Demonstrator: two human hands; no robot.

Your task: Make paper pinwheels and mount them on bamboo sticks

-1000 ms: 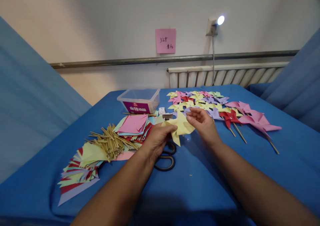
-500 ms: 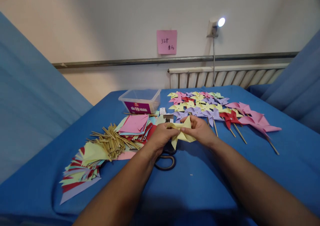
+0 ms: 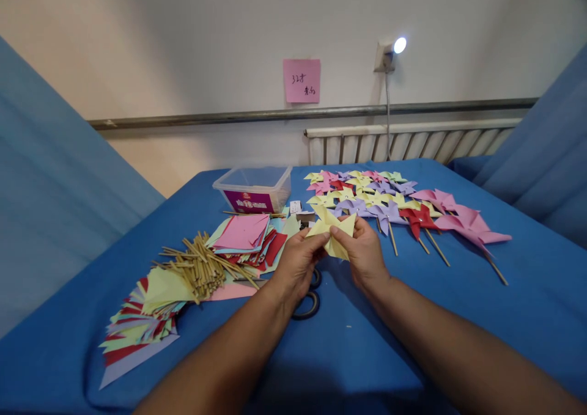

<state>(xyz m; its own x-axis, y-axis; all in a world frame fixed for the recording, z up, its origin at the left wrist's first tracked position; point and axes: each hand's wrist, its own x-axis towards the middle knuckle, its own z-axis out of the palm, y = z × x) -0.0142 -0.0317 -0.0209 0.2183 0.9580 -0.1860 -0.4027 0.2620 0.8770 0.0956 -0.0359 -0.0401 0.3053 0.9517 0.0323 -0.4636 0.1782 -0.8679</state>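
Between my two hands a yellow paper pinwheel (image 3: 337, 247) is held up over the blue-covered table, its folded points spread outward. My left hand (image 3: 298, 259) pinches its left side, thumb pressing near the centre. From the right, my right hand (image 3: 364, 250) grips it with the thumb also by the centre and the fingers behind. No stick shows on this pinwheel. Below my left hand lie the black handles of scissors (image 3: 308, 305), partly hidden by the wrist. Just behind the hands a small open box (image 3: 304, 218) stands, its contents too small to make out.
Rows of finished-looking pinwheels on sticks (image 3: 389, 210) lie at the back right. A pile of thin sticks (image 3: 202, 268), stacked coloured paper squares (image 3: 243, 231) and fanned cut paper (image 3: 137, 323) cover the left. Behind them stands a clear plastic tub (image 3: 252, 189).
The yellow pinwheel has turned and tilted so that its face shows more fully. Both thumbs have moved in close together at its centre. The view has shifted slightly.
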